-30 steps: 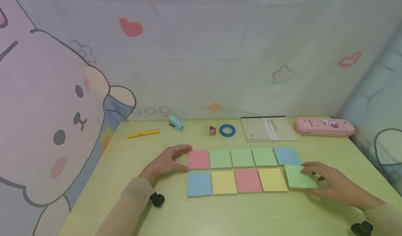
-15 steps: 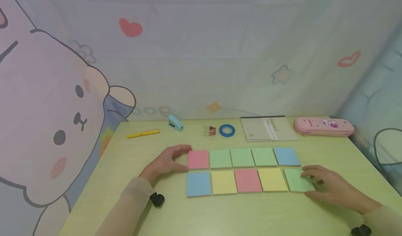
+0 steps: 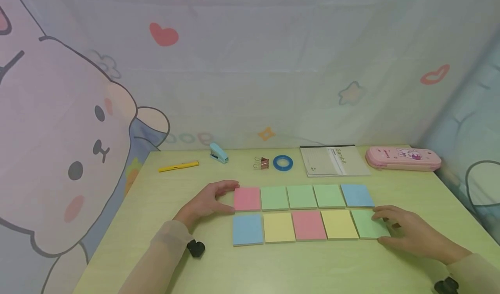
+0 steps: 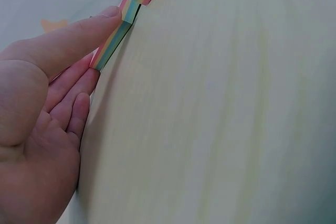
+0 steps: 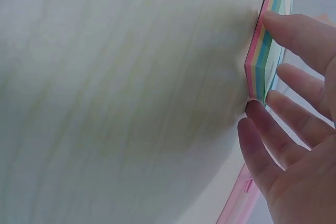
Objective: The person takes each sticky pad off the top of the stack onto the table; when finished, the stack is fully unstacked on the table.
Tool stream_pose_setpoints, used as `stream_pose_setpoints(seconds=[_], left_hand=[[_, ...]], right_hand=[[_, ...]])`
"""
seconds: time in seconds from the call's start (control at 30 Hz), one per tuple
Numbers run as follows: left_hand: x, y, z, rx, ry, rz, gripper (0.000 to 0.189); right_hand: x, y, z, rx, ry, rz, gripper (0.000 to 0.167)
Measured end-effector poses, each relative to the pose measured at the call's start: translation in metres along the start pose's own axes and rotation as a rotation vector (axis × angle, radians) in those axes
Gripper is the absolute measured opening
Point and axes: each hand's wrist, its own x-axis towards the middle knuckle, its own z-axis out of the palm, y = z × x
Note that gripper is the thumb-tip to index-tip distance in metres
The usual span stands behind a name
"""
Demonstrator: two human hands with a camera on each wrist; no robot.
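Note:
Two rows of square sticky note pads lie flat on the table, edges striped in several colours. At the back row's left end my left hand [image 3: 205, 202] touches the pink pad [image 3: 247, 199], thumb and index finger extended along its left side. My right hand [image 3: 410, 231] holds the green pad [image 3: 369, 224] at the front row's right end, thumb at the near edge and fingers at the far right corner. In the right wrist view that pad's striped edge [image 5: 259, 51] shows against the thumb [image 5: 299, 35]. A blue pad [image 3: 357, 195] lies just behind it.
Along the table's back stand a yellow pen [image 3: 178, 166], a light blue stapler [image 3: 218, 153], a binder clip [image 3: 262, 163], a roll of blue tape [image 3: 275, 164], a notebook [image 3: 320, 161] and a pink pencil case [image 3: 404, 158]. A printed curtain hangs behind.
My right hand has lowered the tilted green pad flat onto the table, then shifted it slightly left towards the neighbouring yellow pad. My left hand has stayed at the pink pad.

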Motion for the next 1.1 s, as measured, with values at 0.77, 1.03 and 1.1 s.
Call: stream_pose_setpoints(seconds=[0.77, 1.03, 1.1], left_hand=[[0.000, -0.001, 0.001, 0.001, 0.002, 0.026, 0.082], [0.000, -0.001, 0.001, 0.001, -0.003, 0.017, 0.083], [0.000, 0.000, 0.000, 0.004, -0.002, 0.015, 0.083]], right_hand=[[0.000, 0.002, 0.000, -0.006, -0.010, 0.026, 0.048], [0.010, -0.002, -0.008, 0.010, 0.046, 0.113, 0.041], [0.017, 0.001, -0.009, 0.005, 0.046, 0.123, 0.041]])
